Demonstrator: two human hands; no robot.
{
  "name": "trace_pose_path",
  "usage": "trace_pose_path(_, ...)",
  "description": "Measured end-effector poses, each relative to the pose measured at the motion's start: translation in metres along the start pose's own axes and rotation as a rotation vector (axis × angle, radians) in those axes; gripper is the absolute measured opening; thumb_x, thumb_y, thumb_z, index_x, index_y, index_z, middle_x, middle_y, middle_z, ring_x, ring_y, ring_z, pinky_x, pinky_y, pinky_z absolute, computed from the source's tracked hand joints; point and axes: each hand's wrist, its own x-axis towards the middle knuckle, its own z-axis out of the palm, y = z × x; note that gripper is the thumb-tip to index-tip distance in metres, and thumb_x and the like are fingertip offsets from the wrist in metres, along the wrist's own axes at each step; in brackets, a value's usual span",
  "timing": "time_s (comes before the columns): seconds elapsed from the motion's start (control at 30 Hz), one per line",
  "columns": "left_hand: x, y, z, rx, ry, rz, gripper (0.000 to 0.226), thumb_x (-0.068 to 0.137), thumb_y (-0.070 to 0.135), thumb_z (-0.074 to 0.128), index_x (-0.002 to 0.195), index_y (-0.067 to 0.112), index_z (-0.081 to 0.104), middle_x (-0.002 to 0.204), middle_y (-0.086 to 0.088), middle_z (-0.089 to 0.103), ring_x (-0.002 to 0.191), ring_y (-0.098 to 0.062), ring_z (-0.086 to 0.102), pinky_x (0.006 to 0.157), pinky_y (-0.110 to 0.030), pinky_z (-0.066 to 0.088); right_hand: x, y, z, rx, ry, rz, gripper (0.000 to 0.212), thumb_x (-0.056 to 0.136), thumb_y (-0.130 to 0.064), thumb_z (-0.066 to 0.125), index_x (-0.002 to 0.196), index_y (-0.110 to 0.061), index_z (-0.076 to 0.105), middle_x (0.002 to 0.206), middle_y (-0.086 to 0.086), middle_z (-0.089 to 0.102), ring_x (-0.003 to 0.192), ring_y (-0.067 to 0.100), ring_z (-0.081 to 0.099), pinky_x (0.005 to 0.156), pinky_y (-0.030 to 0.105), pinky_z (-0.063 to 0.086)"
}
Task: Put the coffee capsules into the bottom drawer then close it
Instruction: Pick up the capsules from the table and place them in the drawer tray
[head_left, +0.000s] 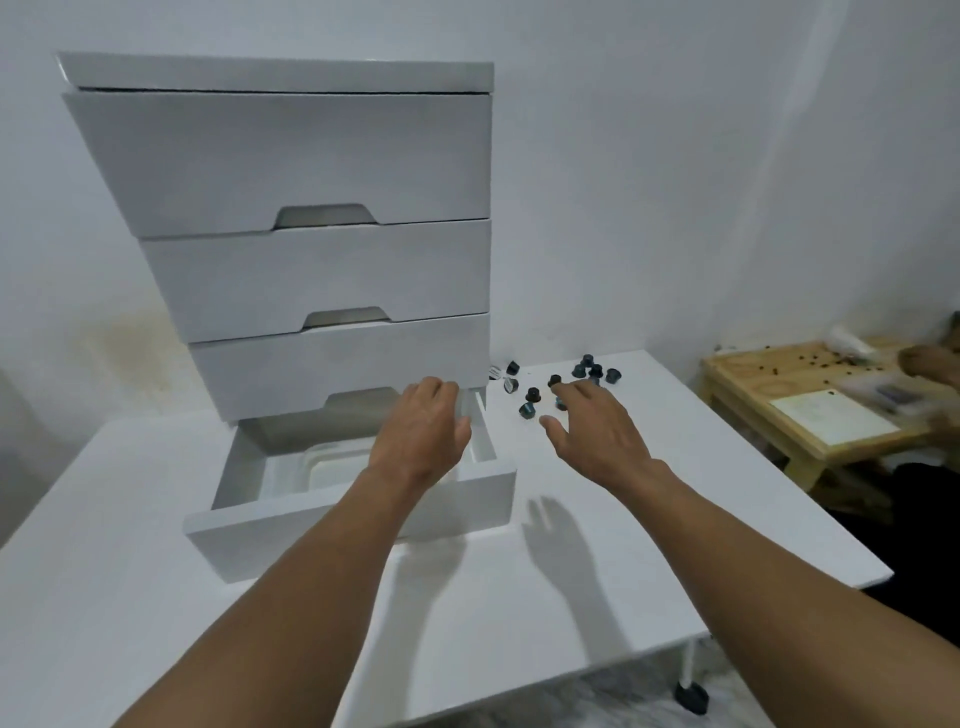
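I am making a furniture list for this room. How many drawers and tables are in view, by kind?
Closed drawers: 3
Open drawers: 1, the bottom drawer
White table: 1
Wooden table: 1
Total: 6

Of the person we see two bare arms. The left grip (423, 431) shows us its back, broad and smooth, with faint ridges of tendon running toward the knuckles. The right grip (597, 434) also shows its back, with the thumb and long fingers plain to see and their tips slightly blurred. Behind each grip a narrow wrist widens into the left forearm (291, 587) and the right forearm (779, 561), both uncovered as far back as our view reaches.
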Motion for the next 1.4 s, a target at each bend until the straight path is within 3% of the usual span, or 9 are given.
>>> trace_pose_path(0.27, 0.042, 0.067, 0.032, -0.01, -0.017, 0.011, 0.04, 0.09, 0.025, 0.054, 0.124, 0.004, 0.052, 0.119, -0.015, 0.055, 0.109, -0.033, 0.051, 0.093, -0.036, 0.04, 0.012, 0.073, -0.019, 0.021, 0.009, 0.008, 0.043, 0.095, -0.031, 0.051, 0.133, -0.011, 0.048, 0.13, 0.007, 0.052, 0.122, 0.022, 0.045, 0.096, 0.025, 0.033)
trace_pose_path(0.37, 0.066, 0.095, 0.054, 0.0, 0.004, -0.02, 0.036, 0.09, 0.026, 0.055, 0.118, 0.005, 0.054, 0.117, -0.014, 0.055, 0.106, -0.032, 0.05, 0.092, -0.034, 0.039, 0.028, 0.112, -0.024, 0.025, 0.001, -0.009, 0.039, 0.095, -0.031, 0.051, 0.129, -0.013, 0.051, 0.129, 0.005, 0.053, 0.119, 0.021, 0.047, 0.094, 0.026, 0.036)
trace_pose_path(0.53, 0.099, 0.14, 0.098, 0.057, -0.004, -0.077, 0.036, 0.085, 0.025, 0.061, 0.113, 0.004, 0.059, 0.108, -0.014, 0.06, 0.096, -0.035, 0.057, 0.081, -0.041, 0.051, 0.059, 0.178, -0.028, 0.0, -0.046, -0.067, 0.038, 0.095, -0.035, 0.049, 0.124, -0.011, 0.053, 0.127, 0.004, 0.054, 0.115, 0.025, 0.05, 0.093, 0.031, 0.041)
trace_pose_path(0.7, 0.12, 0.176, 0.119, 0.263, -0.016, -0.062, 0.034, 0.054, 0.026, 0.086, 0.074, 0.009, 0.064, 0.072, -0.006, 0.063, 0.061, -0.026, 0.061, 0.055, -0.024, 0.049, 0.09, 0.227, -0.026, -0.03, -0.103, -0.141, 0.035, 0.095, -0.034, 0.049, 0.122, -0.012, 0.053, 0.123, 0.004, 0.054, 0.111, 0.027, 0.053, 0.089, 0.033, 0.044)
trace_pose_path(0.93, 0.147, 0.198, 0.134, 0.41, -0.057, -0.056, 0.033, 0.044, 0.032, 0.089, 0.056, 0.012, 0.065, 0.059, 0.001, 0.061, 0.052, -0.019, 0.058, 0.047, -0.019, 0.043, 0.125, 0.26, 0.002, -0.015, -0.165, -0.188, 0.037, 0.096, -0.032, 0.047, 0.123, -0.009, 0.053, 0.127, 0.008, 0.052, 0.116, 0.026, 0.049, 0.091, 0.034, 0.046)
trace_pose_path(1.03, 0.158, 0.186, 0.155, 0.362, -0.088, -0.119, 0.028, 0.058, 0.029, 0.084, 0.066, 0.009, 0.065, 0.069, -0.004, 0.063, 0.062, -0.023, 0.062, 0.052, -0.024, 0.047, 0.14, 0.265, 0.019, -0.005, -0.168, -0.221, 0.036, 0.096, -0.032, 0.047, 0.125, -0.01, 0.052, 0.124, 0.008, 0.054, 0.116, 0.025, 0.049, 0.088, 0.03, 0.042)
trace_pose_path(1.17, 0.176, 0.175, 0.181, 0.387, -0.1, -0.1, 0.033, 0.045, 0.028, 0.089, 0.057, 0.011, 0.064, 0.06, -0.002, 0.062, 0.052, -0.02, 0.06, 0.044, -0.018, 0.046, 0.165, 0.269, 0.043, -0.039, -0.218, -0.248, 0.036, 0.098, -0.03, 0.042, 0.126, -0.008, 0.05, 0.121, 0.01, 0.055, 0.114, 0.027, 0.048, 0.089, 0.029, 0.036)
trace_pose_path(1.4, 0.213, 0.128, 0.255, 0.187, -0.202, -0.26, 0.025, 0.078, 0.019, 0.07, 0.093, 0.001, 0.065, 0.09, -0.017, 0.065, 0.079, -0.036, 0.061, 0.071, -0.038, 0.052, 0.218, 0.277, 0.1, 0.002, -0.297, -0.182, 0.032, 0.097, -0.026, 0.045, 0.122, -0.007, 0.054, 0.121, 0.01, 0.055, 0.112, 0.028, 0.051, 0.086, 0.033, 0.043)
